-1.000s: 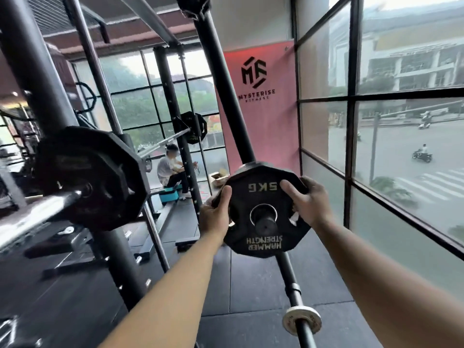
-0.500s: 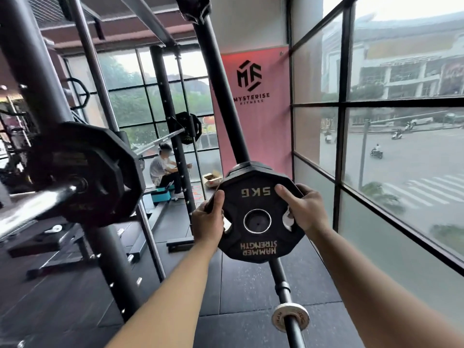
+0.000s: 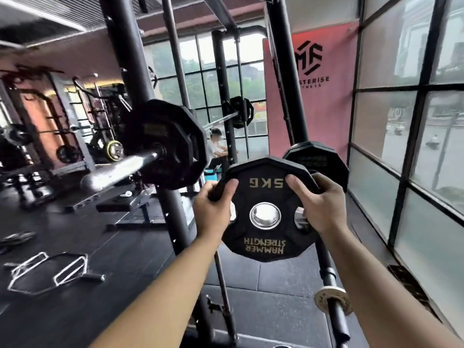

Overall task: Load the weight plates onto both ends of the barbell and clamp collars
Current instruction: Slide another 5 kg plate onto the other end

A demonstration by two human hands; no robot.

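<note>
Black many-sided rubber weight plate (image 3: 265, 243), marked 5KG in gold letters that read upside down to us, fills the centre of our view, held in the air and touching only our hands. Our left hand (image 3: 213, 209) grips its rim at nine o'clock and our right hand (image 3: 319, 204) grips it at three o'clock, thumbs pressed on the face and fingers curled behind. We judge that this two-sided hold keeps the steel-ringed centre hole clear and square, ready to line up with a bar.

At ten o'clock from the plate, well apart from it, the chrome barbell sleeve (image 3: 120, 169) points toward us from a tall black steel rack (image 3: 135, 71). Larger black loaded plates (image 3: 170, 146) already sit on it, pushed inward and leaving bare chrome. The plate we hold looks bound for that spot. We see no collar on this end. At twelve o'clock, the bar's far end carries another black far plate (image 3: 241, 111).

At one o'clock, just behind our right hand, a matching black spare plate (image 3: 319, 159) appears threaded on a slanted dark bar (image 3: 326, 270). At five o'clock, a small pale disc (image 3: 332, 300) rings that bar. At eight o'clock, a silver hexagonal trap bar (image 3: 47, 272) lies on the floor.
</note>
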